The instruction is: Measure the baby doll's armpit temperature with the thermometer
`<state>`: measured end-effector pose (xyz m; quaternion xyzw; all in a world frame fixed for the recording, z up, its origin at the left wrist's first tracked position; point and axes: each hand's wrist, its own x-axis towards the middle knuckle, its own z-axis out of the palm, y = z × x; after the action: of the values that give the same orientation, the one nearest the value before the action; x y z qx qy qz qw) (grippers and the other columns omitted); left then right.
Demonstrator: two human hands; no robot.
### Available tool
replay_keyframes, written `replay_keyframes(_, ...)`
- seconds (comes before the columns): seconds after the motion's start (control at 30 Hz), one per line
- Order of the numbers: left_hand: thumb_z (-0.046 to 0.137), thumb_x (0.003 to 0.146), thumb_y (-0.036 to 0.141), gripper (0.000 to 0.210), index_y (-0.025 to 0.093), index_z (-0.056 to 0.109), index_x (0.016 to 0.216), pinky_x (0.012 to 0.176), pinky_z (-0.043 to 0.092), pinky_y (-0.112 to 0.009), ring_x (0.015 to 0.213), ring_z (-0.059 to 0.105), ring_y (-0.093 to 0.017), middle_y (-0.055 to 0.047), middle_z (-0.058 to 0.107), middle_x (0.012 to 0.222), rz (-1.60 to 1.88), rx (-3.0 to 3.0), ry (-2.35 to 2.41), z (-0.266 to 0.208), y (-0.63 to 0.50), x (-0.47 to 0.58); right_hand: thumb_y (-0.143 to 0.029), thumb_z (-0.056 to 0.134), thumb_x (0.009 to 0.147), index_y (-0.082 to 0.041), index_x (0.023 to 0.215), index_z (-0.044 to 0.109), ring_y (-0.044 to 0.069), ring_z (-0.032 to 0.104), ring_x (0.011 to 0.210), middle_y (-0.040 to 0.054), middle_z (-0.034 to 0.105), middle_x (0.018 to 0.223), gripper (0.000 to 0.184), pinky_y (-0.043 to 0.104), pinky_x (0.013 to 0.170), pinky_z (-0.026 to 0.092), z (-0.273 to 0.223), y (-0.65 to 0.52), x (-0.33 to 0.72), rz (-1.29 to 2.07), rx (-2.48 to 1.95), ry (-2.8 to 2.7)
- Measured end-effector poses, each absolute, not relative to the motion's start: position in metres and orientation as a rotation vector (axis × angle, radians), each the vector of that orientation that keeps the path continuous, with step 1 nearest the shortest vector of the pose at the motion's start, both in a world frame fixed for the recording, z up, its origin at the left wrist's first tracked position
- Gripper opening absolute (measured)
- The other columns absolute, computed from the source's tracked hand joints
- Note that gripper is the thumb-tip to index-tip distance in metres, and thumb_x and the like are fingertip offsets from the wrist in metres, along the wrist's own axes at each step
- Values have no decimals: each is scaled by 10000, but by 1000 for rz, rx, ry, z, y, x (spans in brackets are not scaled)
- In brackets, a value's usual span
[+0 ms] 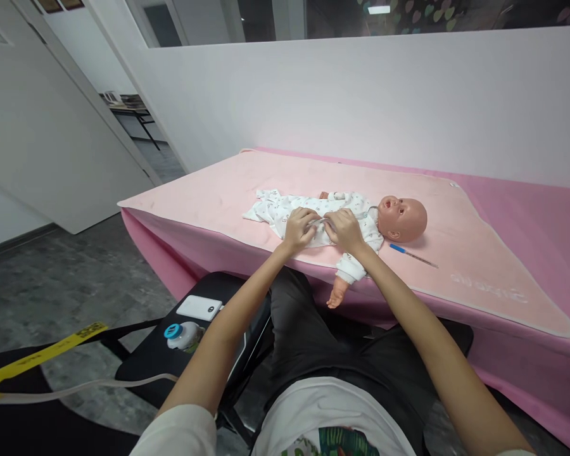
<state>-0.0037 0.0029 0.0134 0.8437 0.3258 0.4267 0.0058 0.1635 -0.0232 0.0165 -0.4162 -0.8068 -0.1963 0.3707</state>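
A baby doll (pixel 401 218) lies on its back on the pink mat, its bald head to the right. It wears a white patterned outfit (pixel 278 206), and one of its arms hangs over the table's near edge. Over the doll's middle, my left hand (pixel 300 228) is closed in a pinch. My right hand (pixel 344 228) is closed close beside it, over the doll's chest. A thin pale strip (pixel 320 221) runs between my fingertips, with both hands gripping it; whether it belongs to the outfit I cannot tell.
A slim stick with a blue end (pixel 398 248) lies near the doll's head. The pink mat (pixel 194 190) covers the table against a white wall. On a black chair (pixel 137 370) at left are a white phone (pixel 198 307) and a blue-capped bottle (pixel 183 335).
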Motion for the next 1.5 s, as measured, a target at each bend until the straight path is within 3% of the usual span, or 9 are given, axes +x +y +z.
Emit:
replay_keyframes(0.2,525,730,307,154,202,558,839,797,379,-345,862,511,-203,-50,606,897,1321,2768,989,12,5,1,-168,433,830,-182,769,559,192,494,734,44,585,711,141,320,759,352,16,-24,164,-537,-1064,-2076)
replay_keyframes(0.57,519,722,284,140,208,542,837,803,367,-360,875,506,-221,-60,597,928,1243,2830,1059,11,5,2,-160,431,826,-185,776,568,194,506,733,48,598,719,148,322,741,365,15,-23,165,-497,-1094,-2069)
replay_keyframes(0.97,481,700,201,109,206,511,805,781,379,-341,846,522,-207,-54,602,878,1261,2861,988,11,3,4,-190,569,706,-202,733,603,180,625,762,27,677,779,45,315,737,489,17,-19,166,48,-1061,-1698)
replay_keyframes(1.5,498,722,230,124,182,520,834,800,357,-356,882,504,-208,-54,601,950,1273,2933,1020,11,6,5,-138,561,684,-205,661,608,169,612,730,10,664,716,85,301,730,477,19,-23,165,31,-1023,-1727)
